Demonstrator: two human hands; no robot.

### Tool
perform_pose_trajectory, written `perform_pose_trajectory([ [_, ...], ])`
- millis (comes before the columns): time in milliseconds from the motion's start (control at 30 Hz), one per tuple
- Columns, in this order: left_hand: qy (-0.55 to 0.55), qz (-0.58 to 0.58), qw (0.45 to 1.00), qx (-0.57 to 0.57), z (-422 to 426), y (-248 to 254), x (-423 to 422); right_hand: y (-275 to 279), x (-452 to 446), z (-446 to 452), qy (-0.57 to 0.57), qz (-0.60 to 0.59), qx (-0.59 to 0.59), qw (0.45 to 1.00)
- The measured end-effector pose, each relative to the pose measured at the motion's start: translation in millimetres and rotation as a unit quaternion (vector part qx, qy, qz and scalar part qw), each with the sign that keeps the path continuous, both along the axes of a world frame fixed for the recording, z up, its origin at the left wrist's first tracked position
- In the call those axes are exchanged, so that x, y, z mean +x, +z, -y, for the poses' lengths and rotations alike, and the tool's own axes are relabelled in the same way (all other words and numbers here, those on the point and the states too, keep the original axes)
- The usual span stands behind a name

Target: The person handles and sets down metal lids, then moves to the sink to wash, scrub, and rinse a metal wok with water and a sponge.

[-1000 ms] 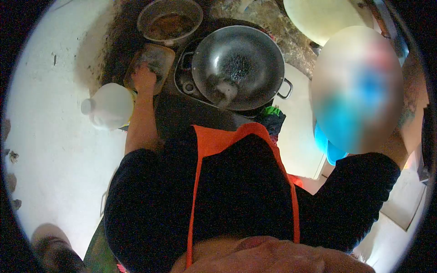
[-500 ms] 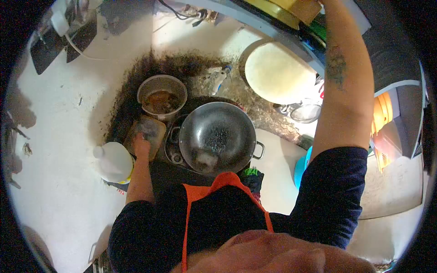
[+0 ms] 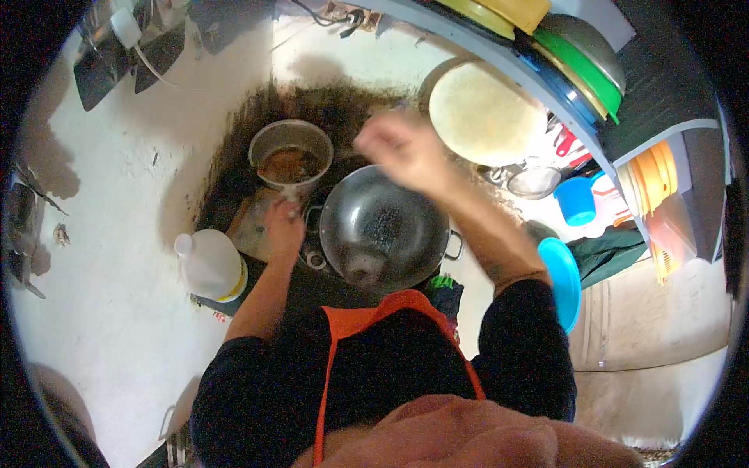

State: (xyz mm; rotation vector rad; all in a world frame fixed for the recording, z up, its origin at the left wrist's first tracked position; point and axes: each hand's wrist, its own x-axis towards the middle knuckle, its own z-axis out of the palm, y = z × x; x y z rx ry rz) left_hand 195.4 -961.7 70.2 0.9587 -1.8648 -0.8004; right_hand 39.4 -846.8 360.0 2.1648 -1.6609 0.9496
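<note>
My left hand [image 3: 285,226] is at the near side of a round grey pot [image 3: 253,156] that holds something brown. Its fingers look curled, but blur hides what is between them. Beneath this hand lies a flat, pale, roughly rectangular thing [image 3: 248,222]. My right hand [image 3: 399,150] hangs over the far edge of a large dark wok [image 3: 351,226], smeared by motion, so its grip is unclear. The wok sits on the stove [image 3: 315,260] with drops or specks and a light reflection inside.
A white jug [image 3: 211,265] stands left of the stove. Against the back wall leans a round pale board [image 3: 488,113]; a strainer [image 3: 534,182] is below it. At right are a blue mug [image 3: 575,201], a blue basin [image 3: 560,285] and an overhead shelf [image 3: 499,70] with dishes.
My right hand has come down from the upper right shelf to above the wok. My left hand has moved from the flat pale thing toward the pot's near side. The view has shifted slightly.
</note>
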Motion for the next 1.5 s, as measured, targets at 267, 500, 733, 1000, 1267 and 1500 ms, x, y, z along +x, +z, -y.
perform_pose_trajectory([
  [267, -0.4, -0.163, 0.82, 0.374, -57, -26, -79, -288, -33, 2, -0.156, 0.845, 0.261, 0.441],
  [500, -0.245, 0.286, 0.923, 0.074, 25, -101, -93, -344, -148, -15, -0.459, 0.159, 0.468, 0.738],
  [733, -0.095, 0.378, 0.899, 0.198, 44, -131, -121, -456, -105, -80, -0.464, -0.05, 0.671, 0.576],
  [1000, -0.158, 0.441, 0.863, 0.19, 53, -121, -96, -467, -57, 91, -0.457, 0.544, 0.326, 0.624],
  [1267, -0.207, 0.405, 0.89, -0.013, 51, -197, -64, -355, -185, 65, -0.479, 0.745, -0.298, 0.356],
  [1500, -0.155, 0.422, 0.878, 0.163, 31, -117, -84, -461, -118, 87, -0.54, 0.211, 0.164, 0.798],
])
